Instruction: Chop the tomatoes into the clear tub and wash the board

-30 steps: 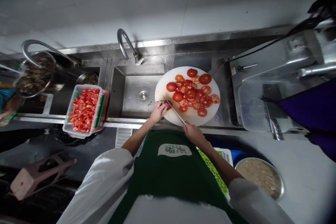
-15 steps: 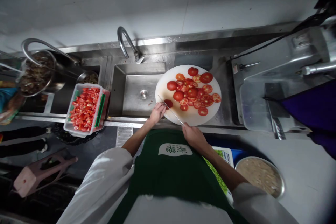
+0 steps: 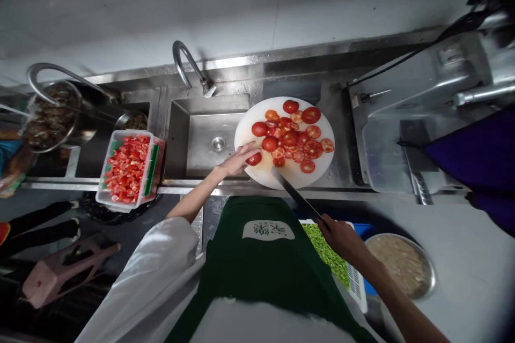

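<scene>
My right hand (image 3: 336, 233) grips the handle of a knife (image 3: 298, 195). The dark blade points up and left, its tip over the near edge of a round white cutting board (image 3: 257, 112). My left hand (image 3: 238, 161) reaches across the board's left edge, fingers stretched out beside and partly over a tomato piece (image 3: 254, 159). Whether the fingers touch it I cannot tell. Several tomato halves (image 3: 290, 139) and cut slices (image 3: 313, 149) lie spread over the middle and right of the board.
Left of the board is a steel sink (image 3: 201, 139) with a faucet (image 3: 189, 67). A clear tub (image 3: 112, 201) of tomato chunks sits further left. Below right are a white basket (image 3: 358, 284) of chopped greens and a steel bowl (image 3: 431, 278). A cleaver (image 3: 418, 166) lies far right.
My right hand has drawn the knife back from the tomato, down and to the right. My left hand's fingers have stretched out over the board's left side. The view has shifted slightly.
</scene>
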The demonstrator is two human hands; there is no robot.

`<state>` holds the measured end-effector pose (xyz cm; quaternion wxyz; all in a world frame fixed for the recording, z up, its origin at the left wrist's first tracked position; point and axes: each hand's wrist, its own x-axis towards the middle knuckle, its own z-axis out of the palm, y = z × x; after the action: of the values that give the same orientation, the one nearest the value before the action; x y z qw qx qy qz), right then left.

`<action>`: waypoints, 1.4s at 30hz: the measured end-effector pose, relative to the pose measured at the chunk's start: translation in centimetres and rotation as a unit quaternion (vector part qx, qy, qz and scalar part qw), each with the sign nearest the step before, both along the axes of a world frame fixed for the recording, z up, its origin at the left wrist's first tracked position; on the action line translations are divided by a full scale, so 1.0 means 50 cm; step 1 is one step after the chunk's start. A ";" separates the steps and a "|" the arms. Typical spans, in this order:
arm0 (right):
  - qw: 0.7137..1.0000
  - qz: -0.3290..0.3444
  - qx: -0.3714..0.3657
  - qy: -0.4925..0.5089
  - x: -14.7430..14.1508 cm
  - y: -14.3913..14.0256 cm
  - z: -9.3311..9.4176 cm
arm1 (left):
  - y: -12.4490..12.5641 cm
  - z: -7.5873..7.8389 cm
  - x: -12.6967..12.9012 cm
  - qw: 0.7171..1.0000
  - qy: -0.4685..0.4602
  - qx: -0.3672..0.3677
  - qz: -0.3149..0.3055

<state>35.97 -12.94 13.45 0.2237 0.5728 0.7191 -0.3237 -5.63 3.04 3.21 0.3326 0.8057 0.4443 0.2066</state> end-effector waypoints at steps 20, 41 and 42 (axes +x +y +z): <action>0.997 -0.063 0.025 0.025 -0.179 0.036 -0.004 | -0.093 -0.040 0.065 0.992 0.014 0.100 0.081; 0.994 -0.103 0.043 0.021 -0.348 0.159 0.024 | -0.097 -0.071 0.052 0.991 -0.032 0.091 0.092; 0.994 -0.101 0.043 0.018 -0.347 0.149 0.036 | -0.099 -0.071 0.052 0.990 -0.025 0.094 0.099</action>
<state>18.64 -5.49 15.25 0.1524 0.6453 0.6749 -0.3239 -3.01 -1.88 -0.34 0.2440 0.7804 0.4918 0.2992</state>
